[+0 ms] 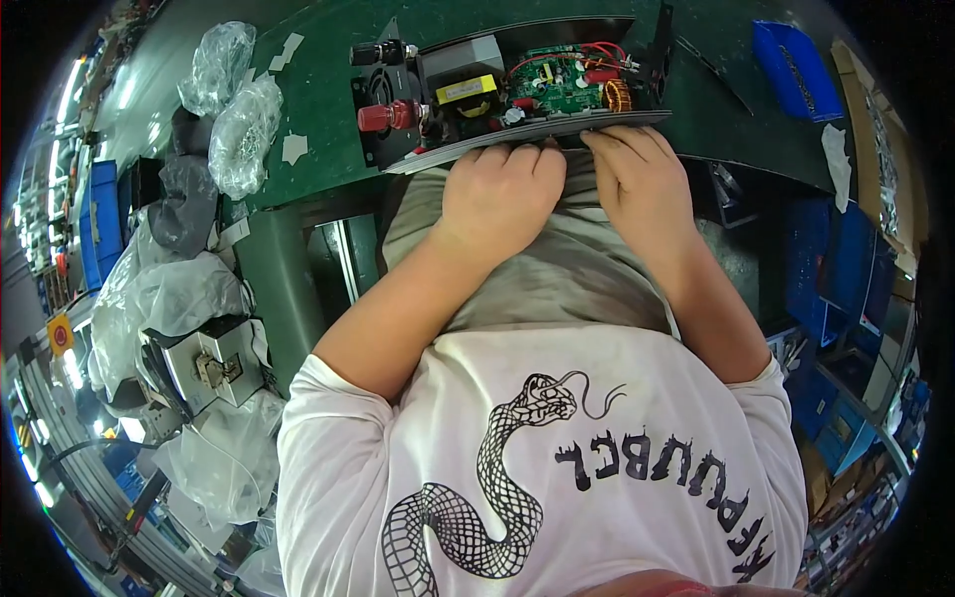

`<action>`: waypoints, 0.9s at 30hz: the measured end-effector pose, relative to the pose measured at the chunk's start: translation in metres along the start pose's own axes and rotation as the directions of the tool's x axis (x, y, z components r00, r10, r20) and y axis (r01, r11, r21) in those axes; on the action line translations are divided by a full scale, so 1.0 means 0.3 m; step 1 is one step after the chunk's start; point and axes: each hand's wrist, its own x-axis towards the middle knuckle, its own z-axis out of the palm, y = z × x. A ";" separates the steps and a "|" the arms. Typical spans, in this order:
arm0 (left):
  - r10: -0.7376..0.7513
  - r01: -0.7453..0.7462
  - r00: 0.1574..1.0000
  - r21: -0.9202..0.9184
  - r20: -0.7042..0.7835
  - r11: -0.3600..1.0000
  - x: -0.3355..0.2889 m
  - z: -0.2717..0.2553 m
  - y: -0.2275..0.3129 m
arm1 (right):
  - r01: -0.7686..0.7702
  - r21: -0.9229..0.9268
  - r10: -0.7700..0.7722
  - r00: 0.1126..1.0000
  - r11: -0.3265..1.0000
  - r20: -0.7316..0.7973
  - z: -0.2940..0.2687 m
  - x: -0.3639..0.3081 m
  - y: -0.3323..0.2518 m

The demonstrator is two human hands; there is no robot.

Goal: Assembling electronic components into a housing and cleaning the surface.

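An opened power unit in a dark metal housing point(537, 129) lies across the near edge of the green bench. Inside it show a green circuit board point(562, 85), a yellow-wrapped transformer point(466, 90) and a copper coil point(618, 96). Its left end panel carries a red terminal point(388, 116), a black terminal point(378, 54) and a fan. My left hand point(505, 194) is closed at the housing's near side, fingertips hidden below the edge. Close beside it, my right hand point(642, 179) has bent fingers against the same side. Whatever the fingers pinch is out of sight.
Right of the unit lie a thin dark tool point(718, 75) and a blue tray point(796, 72) of small parts. Clear plastic bags point(244, 139) and paper scraps point(294, 148) are on the left. A metal box-like device point(214, 368) stands among bags further left.
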 end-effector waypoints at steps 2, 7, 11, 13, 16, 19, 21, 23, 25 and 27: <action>-0.003 0.003 1.000 -0.002 0.002 1.000 0.002 -0.009 0.002 | -0.005 -0.004 0.005 1.000 1.000 -0.002 0.002 0.002 0.000; -0.011 0.010 0.999 0.005 0.036 1.000 0.000 -0.014 0.000 | 0.010 -0.027 -0.010 1.000 1.000 0.001 -0.009 0.008 -0.008; -0.007 0.008 0.999 0.000 0.044 1.000 0.003 -0.023 0.001 | 0.007 -0.041 -0.007 1.000 0.999 -0.003 -0.015 0.009 0.005; 0.019 -0.019 0.999 0.011 0.036 1.000 0.015 -0.033 0.008 | 0.012 -0.046 -0.013 1.000 0.999 -0.006 -0.022 0.014 0.011; 0.044 -0.043 0.999 -0.042 0.025 0.998 0.033 -0.048 0.004 | -0.033 -0.096 0.035 0.999 0.995 0.014 -0.038 0.024 0.011; -0.001 0.006 0.998 0.083 -0.062 0.997 0.041 -0.059 0.007 | -0.001 -0.229 0.000 1.000 0.973 -0.003 -0.047 0.030 0.013; -0.019 0.034 0.988 0.098 -0.151 0.995 0.058 -0.037 -0.003 | -0.016 -0.311 -0.025 0.992 0.950 -0.128 -0.044 0.027 0.016; -0.030 0.057 0.976 0.120 -0.216 0.991 0.067 -0.031 -0.017 | -0.003 -0.313 -0.051 0.985 0.950 -0.164 -0.048 0.040 0.020; -0.042 0.049 0.987 0.040 -0.155 0.998 0.063 -0.031 -0.035 | 0.023 -0.321 -0.080 0.983 0.947 -0.167 -0.055 0.053 0.036; -0.048 0.044 0.995 -0.043 -0.093 0.998 0.058 -0.028 -0.056 | 0.049 -0.283 -0.088 0.988 0.958 -0.128 -0.060 0.060 0.051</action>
